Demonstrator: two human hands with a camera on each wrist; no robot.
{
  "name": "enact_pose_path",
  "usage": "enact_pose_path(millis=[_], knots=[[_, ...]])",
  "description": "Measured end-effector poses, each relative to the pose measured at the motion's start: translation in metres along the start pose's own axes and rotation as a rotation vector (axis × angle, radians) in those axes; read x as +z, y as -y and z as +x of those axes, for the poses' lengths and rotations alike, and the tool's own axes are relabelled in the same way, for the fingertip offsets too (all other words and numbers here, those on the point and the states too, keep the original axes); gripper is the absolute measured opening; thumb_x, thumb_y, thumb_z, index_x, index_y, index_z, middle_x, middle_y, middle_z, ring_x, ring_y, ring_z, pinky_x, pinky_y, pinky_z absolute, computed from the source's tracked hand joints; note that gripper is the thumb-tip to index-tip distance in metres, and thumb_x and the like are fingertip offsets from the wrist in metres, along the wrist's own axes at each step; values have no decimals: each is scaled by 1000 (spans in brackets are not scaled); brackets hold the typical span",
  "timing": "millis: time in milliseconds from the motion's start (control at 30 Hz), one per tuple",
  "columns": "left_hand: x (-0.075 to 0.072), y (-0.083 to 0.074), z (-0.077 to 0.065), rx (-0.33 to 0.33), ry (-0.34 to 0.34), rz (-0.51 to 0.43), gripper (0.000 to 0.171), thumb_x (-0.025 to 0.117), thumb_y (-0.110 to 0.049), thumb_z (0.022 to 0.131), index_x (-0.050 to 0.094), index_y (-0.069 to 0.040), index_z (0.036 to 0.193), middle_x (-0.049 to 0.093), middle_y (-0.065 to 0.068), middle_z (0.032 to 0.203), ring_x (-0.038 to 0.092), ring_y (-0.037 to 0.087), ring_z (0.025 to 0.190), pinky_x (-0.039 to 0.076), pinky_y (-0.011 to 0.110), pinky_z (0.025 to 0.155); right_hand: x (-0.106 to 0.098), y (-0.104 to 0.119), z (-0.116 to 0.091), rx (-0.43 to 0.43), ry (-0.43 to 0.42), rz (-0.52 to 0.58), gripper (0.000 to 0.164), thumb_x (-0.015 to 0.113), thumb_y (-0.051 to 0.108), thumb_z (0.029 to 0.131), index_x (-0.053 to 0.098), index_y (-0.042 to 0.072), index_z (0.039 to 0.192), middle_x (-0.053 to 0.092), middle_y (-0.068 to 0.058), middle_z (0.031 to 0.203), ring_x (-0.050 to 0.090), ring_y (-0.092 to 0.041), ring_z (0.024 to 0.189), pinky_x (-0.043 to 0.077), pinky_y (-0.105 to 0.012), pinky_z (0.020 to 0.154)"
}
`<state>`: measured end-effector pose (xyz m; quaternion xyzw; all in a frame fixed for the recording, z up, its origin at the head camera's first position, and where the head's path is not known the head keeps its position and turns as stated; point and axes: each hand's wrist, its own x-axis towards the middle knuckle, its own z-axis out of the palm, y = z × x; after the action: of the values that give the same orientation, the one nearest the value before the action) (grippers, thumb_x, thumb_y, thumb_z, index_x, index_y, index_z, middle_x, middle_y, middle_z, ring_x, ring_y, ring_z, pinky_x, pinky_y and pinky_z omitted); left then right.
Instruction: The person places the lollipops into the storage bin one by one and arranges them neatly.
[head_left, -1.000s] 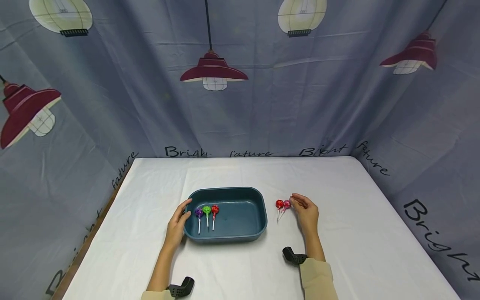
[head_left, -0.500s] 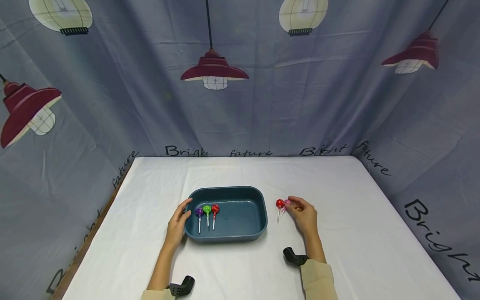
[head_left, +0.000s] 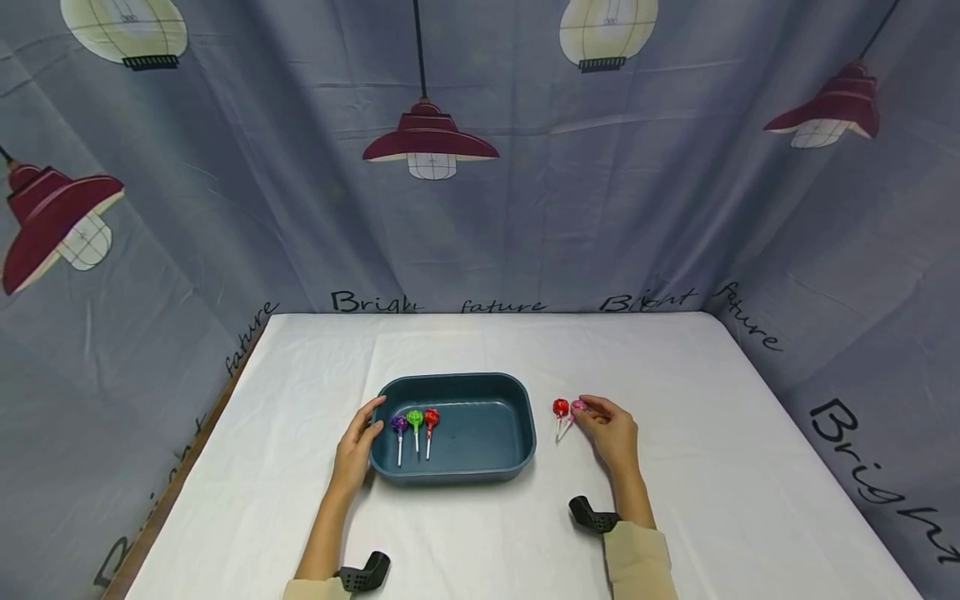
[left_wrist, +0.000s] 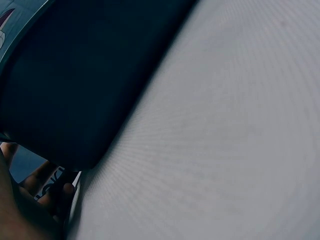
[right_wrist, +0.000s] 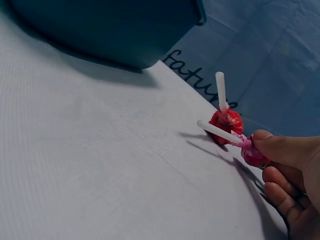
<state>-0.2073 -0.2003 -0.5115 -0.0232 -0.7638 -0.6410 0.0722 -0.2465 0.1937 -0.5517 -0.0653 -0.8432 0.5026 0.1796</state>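
Note:
My right hand (head_left: 611, 433) pinches the pink-wrapped head of a lollipop (right_wrist: 254, 156) between thumb and fingers, its white stick pointing toward the tray. Right beside it is a red lollipop (head_left: 560, 407), and the two overlap in the right wrist view. At the left end of a dark teal tray (head_left: 480, 477), my left hand (head_left: 351, 454) rests with its fingertips at the rim, fingers loosely spread. Inside the tray's left part lie a purple lollipop (head_left: 400, 423), a green lollipop (head_left: 415, 418) and a red lollipop (head_left: 431, 417) in a row, sticks toward me.
A white cloth (head_left: 480, 542) covers the table under the tray. Behind and at both sides hangs a grey-blue curtain (head_left: 510, 233) printed with lamps and writing. Each wrist carries a black camera mount (head_left: 592, 515).
My right hand has shifted slightly toward the pink lollipop and closed its fingertips over the head. The left hand and tray stay where they were.

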Motion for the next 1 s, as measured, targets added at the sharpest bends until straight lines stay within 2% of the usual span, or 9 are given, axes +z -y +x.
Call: enact_pose_path(millis=[233, 400, 500, 600, 733, 833, 900, 1000], knots=[[1, 1, 0, -9, -1, 2, 38, 46, -7, 96, 48, -6, 133, 39, 12, 141, 31, 29, 131, 24, 42, 107, -9, -1, -5, 58, -12, 61, 27, 75, 16, 77, 70, 6, 102, 69, -11, 85, 57, -2, 68, 43, -12, 58], [1, 1, 0, -12, 2, 4, 38, 46, -7, 95, 48, -6, 133, 39, 12, 142, 30, 30, 131, 23, 42, 107, -16, 5, -4, 66, -14, 177, 30, 75, 15, 77, 68, 2, 104, 68, -12, 87, 58, -1, 69, 45, -12, 58], [1, 0, 1, -9, 1, 4, 38, 47, -7, 95, 48, -7, 133, 40, 11, 141, 31, 28, 131, 24, 40, 107, -18, 12, -2, 26, -17, 236, 32, 75, 14, 77, 67, -2, 105, 68, -9, 87, 58, -2, 72, 46, -12, 59], [0, 0, 2, -4, -2, 10, 38, 47, -7, 95, 49, -7, 133, 41, 10, 141, 31, 25, 131, 24, 37, 107, -16, 19, 1, -58, 0, 289, 32, 74, 15, 78, 67, -2, 105, 67, -7, 87, 59, -7, 74, 47, -13, 63], [0, 0, 2, -3, -8, 20, 38, 45, -7, 96, 48, -7, 133, 40, 10, 141, 30, 24, 132, 23, 37, 108, -3, 19, 8, -203, 51, 326, 30, 74, 23, 79, 69, 9, 105, 65, -2, 89, 59, -8, 76, 48, -14, 66], [0, 0, 1, -5, -11, 20, 37, 45, -7, 96, 48, -7, 133, 40, 10, 142, 30, 24, 132, 22, 39, 108, 7, 34, 9, -240, 103, 357, 29, 74, 22, 79, 69, 12, 106, 65, -4, 90, 59, -12, 78, 49, -16, 66], [0, 0, 0, -5, -9, 14, 37, 45, -7, 96, 48, -7, 133, 39, 10, 142, 29, 24, 132, 22, 39, 108, 11, 56, 6, -221, 146, 372, 29, 74, 19, 79, 69, 9, 105, 65, -7, 91, 59, -16, 78, 49, -18, 61], [1, 0, 0, -2, -7, 5, 37, 45, -6, 96, 48, -5, 133, 39, 11, 142, 29, 25, 132, 23, 34, 108, 18, 87, 2, -209, 209, 387, 29, 74, 14, 78, 68, 4, 104, 65, -11, 93, 58, -18, 79, 49, -19, 63]])
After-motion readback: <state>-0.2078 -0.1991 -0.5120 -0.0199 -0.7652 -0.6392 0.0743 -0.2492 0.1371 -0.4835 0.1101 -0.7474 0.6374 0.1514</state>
